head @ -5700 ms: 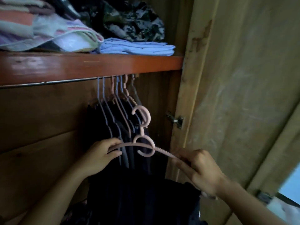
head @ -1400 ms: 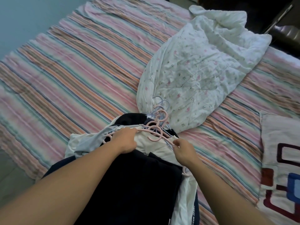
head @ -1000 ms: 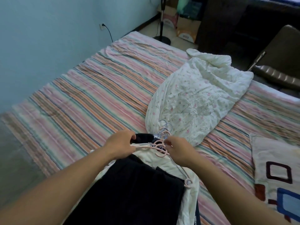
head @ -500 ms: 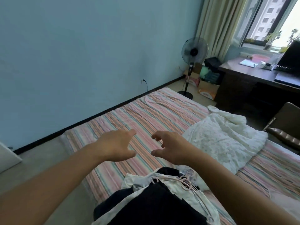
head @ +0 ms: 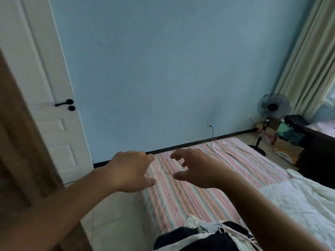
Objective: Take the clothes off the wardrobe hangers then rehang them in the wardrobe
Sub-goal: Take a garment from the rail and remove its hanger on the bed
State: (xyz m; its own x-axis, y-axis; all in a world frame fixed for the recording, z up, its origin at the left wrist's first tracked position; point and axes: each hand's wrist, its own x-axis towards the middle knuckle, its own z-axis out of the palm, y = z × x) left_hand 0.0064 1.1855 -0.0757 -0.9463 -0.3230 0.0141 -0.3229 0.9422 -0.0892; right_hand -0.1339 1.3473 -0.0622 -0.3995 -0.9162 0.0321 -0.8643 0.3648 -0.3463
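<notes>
The clothes (head: 197, 236) at six o'clock are cut off by the bottom edge, partly hidden behind the right forearm (head: 272, 220).

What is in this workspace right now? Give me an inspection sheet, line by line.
Surface: bed with a striped sheet.
Job's things: pile of clothes at the bed's near edge, hangers partly visible in it.
Clutter: white quilt bunched on the bed's right side.
Hands: left hand and right hand raised above the bed, fingers loosely spread, holding nothing.
Cables: one cord plugged into the wall socket.
Surroundings: white door, standing fan, curtain, desk.
</notes>
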